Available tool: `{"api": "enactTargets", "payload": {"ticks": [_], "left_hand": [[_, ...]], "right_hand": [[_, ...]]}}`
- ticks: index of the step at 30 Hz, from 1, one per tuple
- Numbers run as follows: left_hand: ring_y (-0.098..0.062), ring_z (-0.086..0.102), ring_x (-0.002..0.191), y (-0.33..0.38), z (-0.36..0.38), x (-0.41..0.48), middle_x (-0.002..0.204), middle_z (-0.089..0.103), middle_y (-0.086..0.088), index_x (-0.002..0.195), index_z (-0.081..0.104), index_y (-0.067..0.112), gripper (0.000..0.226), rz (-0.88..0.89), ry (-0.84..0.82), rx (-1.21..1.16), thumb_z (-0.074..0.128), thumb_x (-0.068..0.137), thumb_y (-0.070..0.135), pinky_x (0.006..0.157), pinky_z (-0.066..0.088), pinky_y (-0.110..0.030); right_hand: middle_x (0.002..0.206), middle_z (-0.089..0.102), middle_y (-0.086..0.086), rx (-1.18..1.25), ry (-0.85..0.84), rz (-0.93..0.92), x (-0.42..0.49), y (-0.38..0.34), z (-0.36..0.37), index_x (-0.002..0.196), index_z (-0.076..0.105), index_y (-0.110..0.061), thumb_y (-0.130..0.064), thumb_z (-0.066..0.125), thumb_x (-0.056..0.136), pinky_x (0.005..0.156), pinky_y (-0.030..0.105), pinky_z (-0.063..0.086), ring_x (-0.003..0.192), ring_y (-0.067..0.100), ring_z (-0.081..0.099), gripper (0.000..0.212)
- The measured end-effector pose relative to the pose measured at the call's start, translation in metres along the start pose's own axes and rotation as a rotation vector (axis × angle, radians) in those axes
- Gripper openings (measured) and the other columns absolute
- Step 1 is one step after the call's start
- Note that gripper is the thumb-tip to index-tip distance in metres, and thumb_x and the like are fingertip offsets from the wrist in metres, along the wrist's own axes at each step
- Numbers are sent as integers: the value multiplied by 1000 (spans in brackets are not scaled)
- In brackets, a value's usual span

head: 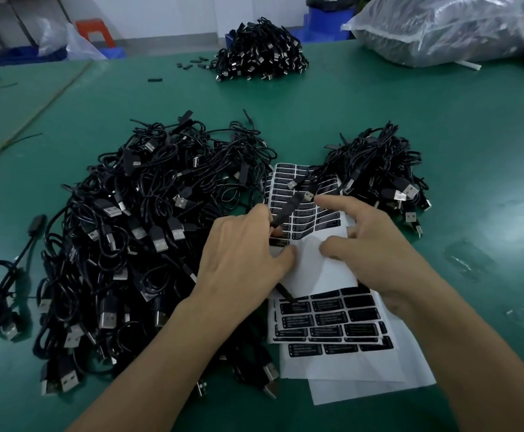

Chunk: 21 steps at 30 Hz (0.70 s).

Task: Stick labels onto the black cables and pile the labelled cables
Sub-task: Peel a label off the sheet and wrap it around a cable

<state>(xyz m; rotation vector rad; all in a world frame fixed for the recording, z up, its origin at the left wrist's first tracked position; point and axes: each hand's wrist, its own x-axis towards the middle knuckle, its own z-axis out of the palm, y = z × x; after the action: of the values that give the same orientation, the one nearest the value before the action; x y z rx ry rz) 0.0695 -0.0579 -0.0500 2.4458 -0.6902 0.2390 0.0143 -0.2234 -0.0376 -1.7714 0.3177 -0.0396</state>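
on the green surface (pixel 441 135) the person works over a label sheet (pixel 326 275) that lies between two heaps of black cables. the left hand (pixel 245 247) is curled round one cable (pixel 287 210). the cable's slim black body pokes out above the knuckles and again below the palm, over the sheet. a black label (pixel 278 242) sits just at the fingertips. the right hand (pixel 376 247) is loose with its fingers apart: the index finger stretches over the rows of labels and the thumb rests on the bare white part of the sheet, close to the left thumb. more label sheets (pixel 332 322) lie stacked under the wrists. the large pile (pixel 136 232) sprawls to the left, touching the sheets. the smaller pile (pixel 379 169) sits to the right, overlapping the sheet's top corner. which pile is labelled cannot be told. far back lie a third pile (pixel 260 54) and a clear plastic bag (pixel 447 29).
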Motion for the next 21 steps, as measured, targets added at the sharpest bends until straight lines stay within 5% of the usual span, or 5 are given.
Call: {"api": "enactTargets", "payload": {"ticks": [7, 10, 12, 16, 21], "left_hand": [[-5, 58, 60, 0, -1, 0, 69, 65, 14, 68, 42, 27, 35, 13, 1, -24, 72, 78, 40, 52, 34, -18], [-5, 60, 59, -1, -1, -1, 70, 70, 16, 67, 43, 21, 29, -41, -6, -151, 64, 69, 41, 53, 45, -26], [-4, 62, 61, -3, -1, -1, 71, 71, 17, 70, 45, 19, 31, -53, -20, -217, 65, 67, 42, 56, 51, -30], [-4, 65, 67, -5, -1, -1, 74, 69, 14, 80, 57, 15, 31, -56, -42, -279, 73, 67, 38, 63, 56, -32], [-3, 59, 76, -4, -3, -1, 70, 58, 18, 83, 60, 20, 29, -55, -24, -247, 78, 69, 38, 58, 48, -20]], "right_hand": [[76, 60, 6, 63, 49, 37, 1, -1, -4, 102, 69, -41, 0, 61, 84, 52, 30, 42, 57, 20, 52, 46], [117, 62, 0, 80, 6, 66, 0, -2, -1, 116, 62, -49, -17, 74, 83, 62, 33, 59, 82, 13, 68, 48], [136, 53, -4, 84, -31, 74, -1, 0, 1, 123, 58, -55, -27, 80, 80, 64, 27, 58, 97, 16, 61, 56], [143, 48, -12, 121, -21, 18, 1, 3, 7, 129, 58, -51, 0, 71, 85, 94, 47, 56, 116, 23, 62, 70], [151, 39, -13, 187, 16, 58, 3, 4, 5, 120, 60, -58, 11, 61, 85, 82, 44, 56, 112, 28, 62, 78]]}}
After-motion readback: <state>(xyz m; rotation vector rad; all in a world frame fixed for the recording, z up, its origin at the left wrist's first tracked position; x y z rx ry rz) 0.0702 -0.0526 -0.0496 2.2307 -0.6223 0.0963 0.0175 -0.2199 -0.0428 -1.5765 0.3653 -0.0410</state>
